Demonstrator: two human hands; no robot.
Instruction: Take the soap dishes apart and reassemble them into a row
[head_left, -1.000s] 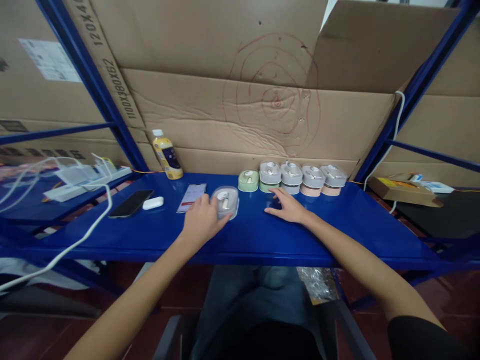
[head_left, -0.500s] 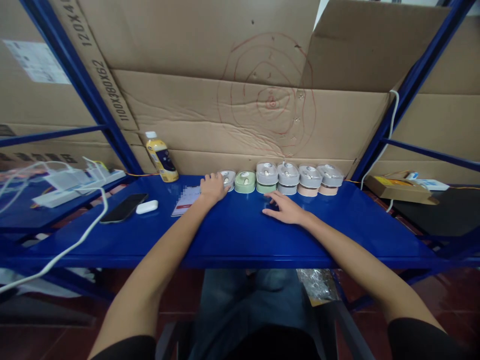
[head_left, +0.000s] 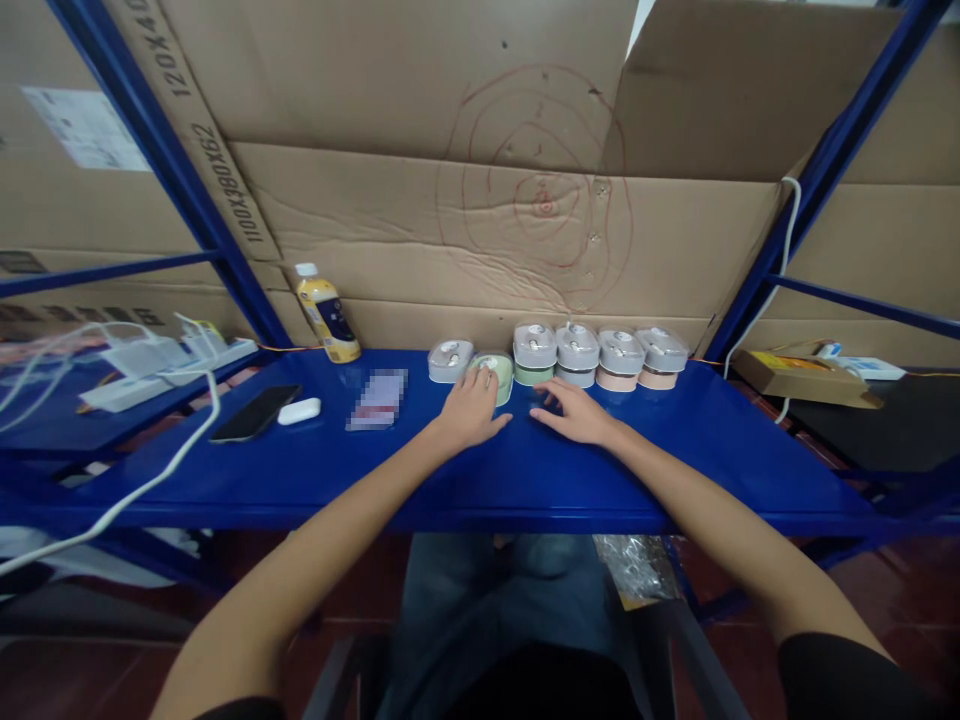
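My left hand lies over the near left part of a small green lidded box; its fingers reach across the lid and its thumb is stretched out to the right. The box's left part is hidden under it. Just left stands a grey lidded box with a see-through lid. My right hand rests at the table, holding nothing, fingers loosely bent and apart. Right behind it is a green-based box with a clear grey top. A grey stack and two peach-based stacks continue the row.
The blue table runs up to a cardboard wall. On the left are a yellow bottle, a dark phone, a white earbud case, a blurred-out card and a white cable. A cardboard box lies beyond the right post.
My left hand has moved right, from the leftmost grey box to the green box, uncovering the grey one. My right hand has barely moved.
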